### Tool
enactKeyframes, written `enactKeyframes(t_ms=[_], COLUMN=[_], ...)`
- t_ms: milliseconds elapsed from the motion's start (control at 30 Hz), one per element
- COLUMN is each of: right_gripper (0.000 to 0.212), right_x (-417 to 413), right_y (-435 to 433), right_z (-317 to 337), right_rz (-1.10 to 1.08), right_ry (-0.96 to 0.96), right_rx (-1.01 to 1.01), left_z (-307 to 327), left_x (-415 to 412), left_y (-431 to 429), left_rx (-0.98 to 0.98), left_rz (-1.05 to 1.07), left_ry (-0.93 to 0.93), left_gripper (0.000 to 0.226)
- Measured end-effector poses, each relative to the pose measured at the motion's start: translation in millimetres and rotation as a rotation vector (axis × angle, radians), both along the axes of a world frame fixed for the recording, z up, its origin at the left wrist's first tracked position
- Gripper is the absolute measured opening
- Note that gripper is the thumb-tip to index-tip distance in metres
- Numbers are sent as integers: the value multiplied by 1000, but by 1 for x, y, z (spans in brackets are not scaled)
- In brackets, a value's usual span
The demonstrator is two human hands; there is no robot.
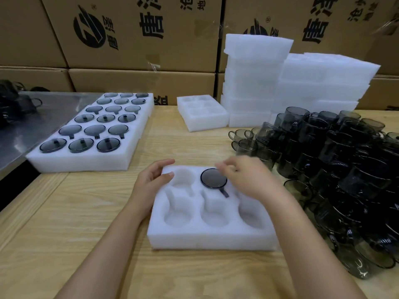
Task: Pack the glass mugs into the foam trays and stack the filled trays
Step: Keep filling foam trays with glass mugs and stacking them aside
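A white foam tray [211, 238] lies flat on the wooden table [86, 212], right in front of the person. It has six round holes, three in the far row and three in the near row. One dark glass mug [213, 178] sits in the middle hole of the far row, and its handle points to the near right. The other five holes have nothing in them. The left hand [151, 180] holds the far left corner of the tray, with the thumb on top and the fingers bent over the far edge. The right hand [244, 175] is over the far right part of the tray, with its fingers loosely bent next to the mug's rim. It is blurry, so I cannot tell if it is touching the mug or holding anything. A big pile of mugs [345, 169] lies on the right side of the table. On the left are filled trays [86, 160] with mugs in rows of three. At the back stand tall stacks of empty trays [254, 78], one small empty tray [203, 117] and brown cardboard boxes [129, 39]
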State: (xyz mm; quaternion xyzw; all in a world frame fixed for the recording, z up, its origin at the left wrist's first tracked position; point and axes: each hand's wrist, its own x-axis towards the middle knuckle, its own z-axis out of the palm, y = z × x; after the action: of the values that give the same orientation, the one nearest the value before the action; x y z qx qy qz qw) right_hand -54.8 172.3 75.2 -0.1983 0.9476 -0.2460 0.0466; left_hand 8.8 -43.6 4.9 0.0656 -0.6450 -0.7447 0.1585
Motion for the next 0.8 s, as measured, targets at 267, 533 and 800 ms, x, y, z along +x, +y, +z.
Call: enactKeyframes(t_ms=[267, 533, 800], right_gripper=[22, 14, 8], right_x=[-83, -88, -58], right_y=[-10, -17, -20], right_z=[7, -7, 15], right_rz=[-265, -271, -95], right_ry=[150, 240, 244], right_rx=[425, 432, 111], left_z=[-2, -6, -4], left_x=[-3, -5, -6], left_y=[-2, -3, -4], left_rx=[4, 29, 143], left_rz=[-28, -34, -2], left_ry=[6, 20, 57], left_gripper=[35, 36, 23])
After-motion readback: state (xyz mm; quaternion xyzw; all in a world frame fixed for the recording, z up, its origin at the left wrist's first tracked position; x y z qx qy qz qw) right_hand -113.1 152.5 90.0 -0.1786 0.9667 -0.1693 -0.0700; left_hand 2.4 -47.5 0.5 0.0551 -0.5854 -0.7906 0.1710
